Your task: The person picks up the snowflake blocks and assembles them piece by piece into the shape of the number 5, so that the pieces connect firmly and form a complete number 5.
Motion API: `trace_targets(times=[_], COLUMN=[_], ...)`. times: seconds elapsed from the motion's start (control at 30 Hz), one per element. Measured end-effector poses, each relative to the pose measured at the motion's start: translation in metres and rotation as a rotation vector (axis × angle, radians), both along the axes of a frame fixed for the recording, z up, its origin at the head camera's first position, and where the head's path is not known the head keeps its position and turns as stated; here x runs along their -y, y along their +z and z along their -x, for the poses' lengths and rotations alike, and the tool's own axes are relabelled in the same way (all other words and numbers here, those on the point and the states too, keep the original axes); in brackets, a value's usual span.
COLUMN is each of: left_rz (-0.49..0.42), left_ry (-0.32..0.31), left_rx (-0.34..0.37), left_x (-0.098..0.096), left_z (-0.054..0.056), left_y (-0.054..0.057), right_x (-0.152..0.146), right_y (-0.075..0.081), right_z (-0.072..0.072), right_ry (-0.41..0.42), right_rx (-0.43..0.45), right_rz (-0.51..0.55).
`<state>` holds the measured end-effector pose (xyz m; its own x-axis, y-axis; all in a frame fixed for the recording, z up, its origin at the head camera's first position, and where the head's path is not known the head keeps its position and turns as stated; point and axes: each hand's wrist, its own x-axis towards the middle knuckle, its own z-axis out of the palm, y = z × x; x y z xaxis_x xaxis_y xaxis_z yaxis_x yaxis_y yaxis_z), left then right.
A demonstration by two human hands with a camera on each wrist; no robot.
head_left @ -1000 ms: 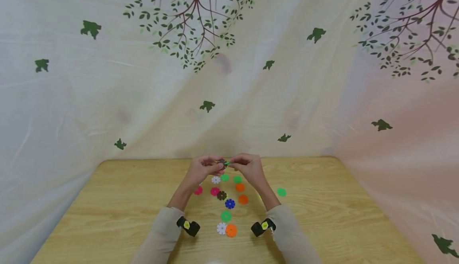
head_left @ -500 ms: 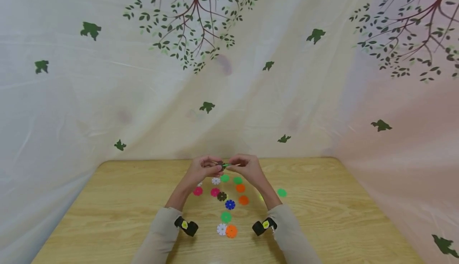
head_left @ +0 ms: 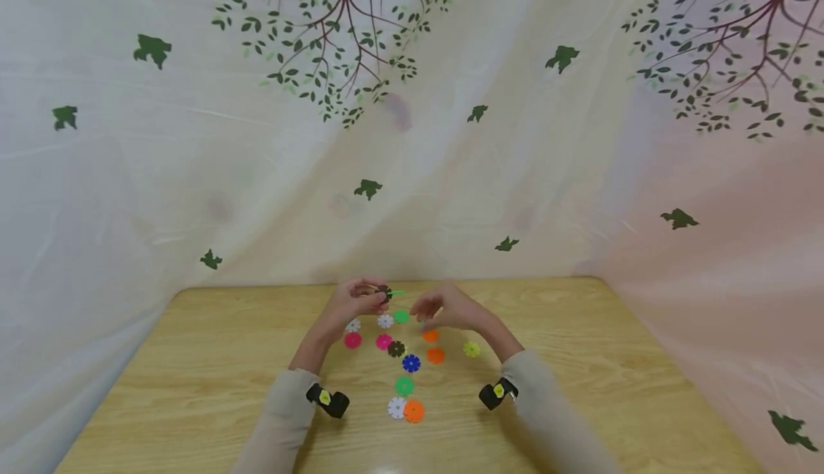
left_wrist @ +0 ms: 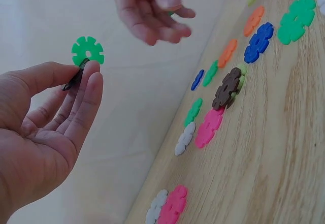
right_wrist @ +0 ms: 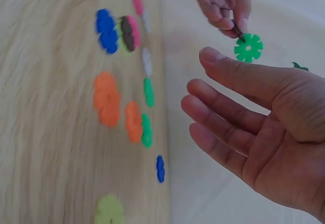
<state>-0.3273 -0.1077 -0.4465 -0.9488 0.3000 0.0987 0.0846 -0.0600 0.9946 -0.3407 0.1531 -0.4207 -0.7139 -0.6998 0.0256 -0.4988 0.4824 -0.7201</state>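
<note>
My left hand (head_left: 347,307) pinches a dark brown notched plastic disc (left_wrist: 76,76) between thumb and fingers, above the table's far part. A green notched disc (left_wrist: 87,50) joins onto the brown one's edge, set crosswise to it and sticking out past the fingertips. To the right, my right hand (right_wrist: 264,117) has its fingers relaxed and apart, with nothing in them. In the head view it hangs over an orange disc (head_left: 430,336) and hides part of what lies there. Beneath the left hand lie a white disc (head_left: 385,322) and a green disc (head_left: 401,317).
Spread over the wooden table (head_left: 225,388) are more discs: pink (head_left: 352,340), brown (head_left: 395,349), blue (head_left: 411,363), yellow (head_left: 472,349) and others. Close to the front, a white disc (head_left: 396,408) meets an orange disc (head_left: 414,411). A printed cloth (head_left: 290,195) hangs behind the table.
My right hand has let go of the green disc and drawn away to the right, its fingers loosening. The left hand has shifted slightly left, still holding the joined discs.
</note>
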Motion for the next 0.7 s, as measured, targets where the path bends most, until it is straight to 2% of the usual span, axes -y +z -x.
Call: trace_targets(times=[0.27,0.43,0.7], left_rz=[0.022,0.015,0.013], left_ry=[-0.002,-0.003,-0.011], left_rx=[0.011,0.006,0.013], left_x=[0.002,0.003,0.004], left_z=[0.001,0.001,0.001], left_y=[0.000,-0.001,0.000], right_x=[-0.016,-0.021,-0.022], right_y=[-0.014,-0.024,-0.032], right_z=[-0.003,-0.003,-0.005], right_ry=[0.101,0.138,0.137], right_rx=[0.036,0.052,0.048], right_rz=[-0.141,-0.131,-0.106])
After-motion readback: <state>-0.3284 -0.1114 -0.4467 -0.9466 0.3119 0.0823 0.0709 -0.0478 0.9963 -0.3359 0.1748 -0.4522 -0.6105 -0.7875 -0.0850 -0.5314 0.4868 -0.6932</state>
